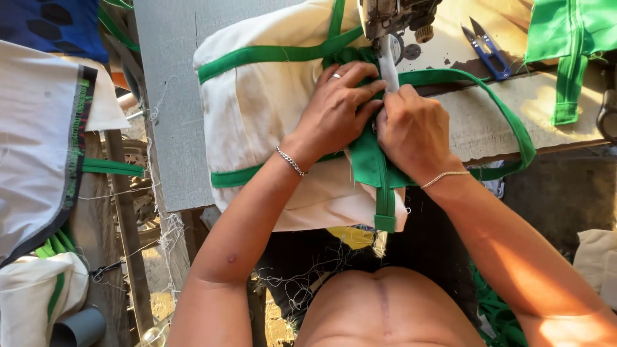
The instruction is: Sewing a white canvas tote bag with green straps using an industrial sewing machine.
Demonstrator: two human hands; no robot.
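Left hand (334, 106), ring on one finger and chain bracelet at wrist, pressed flat on cream cloth bag (270, 109), fingers curled over green webbing strap (369, 160) right at sewing machine head (392, 19). Right hand (411, 128), thin bracelet at wrist, touching left hand, knuckles up, fingertips pinching strap just under presser foot (387, 64). Both hands gripping, neither released. Strap long axis running roughly toward and away from body, free end pointing back at torso and hanging over near edge of bag; far end going under both hands to needle area. Second strap run looping right across tabletop and back, well clear of right hand. Green trim bands crossing bag left to right, above and below left hand. Bag lying on worn pale worktable (495, 122), near part drooping over table edge toward lap. Blue thread snips (486, 48) on table beyond right hand, well apart. Green fabric piece (569, 38) at far right corner of table. Grey board (170, 96) left of bag. More cream-and-green bags (38, 160) stacked far left, grey pipe end (77, 329) below them. Loose thread scraps (295, 283) hanging under table by knees. Hard sunlight, strong shadows.
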